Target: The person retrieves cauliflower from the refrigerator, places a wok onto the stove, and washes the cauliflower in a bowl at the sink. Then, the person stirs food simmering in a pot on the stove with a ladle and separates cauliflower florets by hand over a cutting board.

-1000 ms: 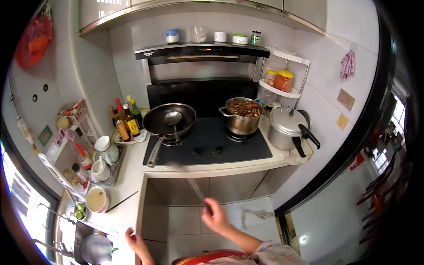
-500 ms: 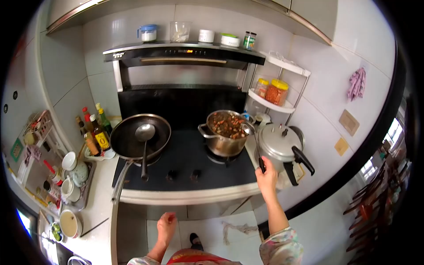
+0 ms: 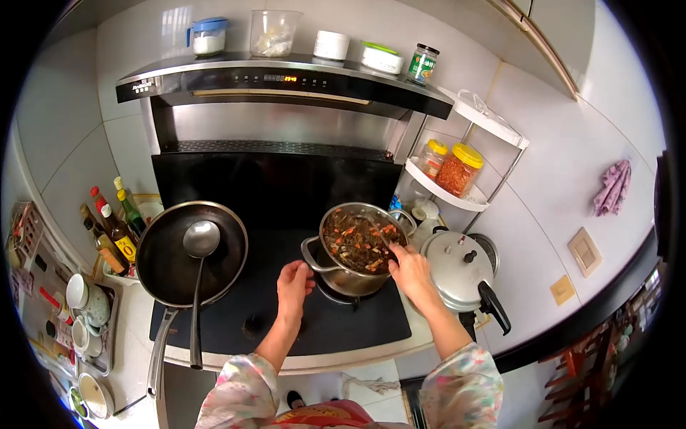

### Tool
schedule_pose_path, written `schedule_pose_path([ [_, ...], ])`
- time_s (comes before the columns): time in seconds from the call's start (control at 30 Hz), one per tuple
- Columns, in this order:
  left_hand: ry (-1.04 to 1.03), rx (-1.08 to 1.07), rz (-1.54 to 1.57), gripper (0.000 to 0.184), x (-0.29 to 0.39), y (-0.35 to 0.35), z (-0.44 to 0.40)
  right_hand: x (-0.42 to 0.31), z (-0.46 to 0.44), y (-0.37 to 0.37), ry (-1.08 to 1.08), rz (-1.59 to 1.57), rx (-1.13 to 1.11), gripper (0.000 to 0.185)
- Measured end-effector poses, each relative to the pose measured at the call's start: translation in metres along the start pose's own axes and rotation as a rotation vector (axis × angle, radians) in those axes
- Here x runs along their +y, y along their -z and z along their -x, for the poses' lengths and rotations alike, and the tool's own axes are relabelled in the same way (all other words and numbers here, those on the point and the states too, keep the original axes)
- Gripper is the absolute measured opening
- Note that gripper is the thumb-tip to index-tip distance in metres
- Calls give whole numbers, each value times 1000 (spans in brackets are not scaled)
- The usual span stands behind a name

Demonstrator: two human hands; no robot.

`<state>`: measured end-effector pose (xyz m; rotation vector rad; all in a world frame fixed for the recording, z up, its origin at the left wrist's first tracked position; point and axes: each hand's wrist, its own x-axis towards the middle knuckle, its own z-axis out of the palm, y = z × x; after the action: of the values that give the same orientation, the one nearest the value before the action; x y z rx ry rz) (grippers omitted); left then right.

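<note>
A steel pot stands on the right burner, filled with dark strands of food dotted with orange and pale bits. My right hand is closed at the pot's right front rim around a ladle, whose thin metal shaft dips into the food. The ladle's bowl is hidden. Just short of the pot's left handle, my left hand hovers above the cooktop. Its fingers are loosely bent and hold nothing that I can see.
A wok with a steel ladle resting in it sits on the left burner. Right of the pot is a pressure cooker. Sauce bottles stand at left; a corner rack holds jars. The range hood overhangs behind.
My right hand has moved from beside the pressure cooker to the pot's rim, and its ladle now dips into the food. My left hand has risen from below the counter toward the pot's left handle.
</note>
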<state>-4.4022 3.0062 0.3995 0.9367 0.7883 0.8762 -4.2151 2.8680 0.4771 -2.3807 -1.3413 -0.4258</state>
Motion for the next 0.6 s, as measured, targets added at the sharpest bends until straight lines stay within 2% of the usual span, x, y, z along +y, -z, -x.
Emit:
schedule_pose_path([
  [0.17, 58, -15, 0, 23, 8, -12, -16, 10, -1, 41, 143, -91, -160, 34],
  [0.4, 76, -1, -21, 15, 16, -19, -17, 25, 12, 107, 413, -30, -166, 29],
  [0.6, 55, 18, -41, 10, 15, -19, -18, 37, 24, 127, 490, 51, -192, 28],
])
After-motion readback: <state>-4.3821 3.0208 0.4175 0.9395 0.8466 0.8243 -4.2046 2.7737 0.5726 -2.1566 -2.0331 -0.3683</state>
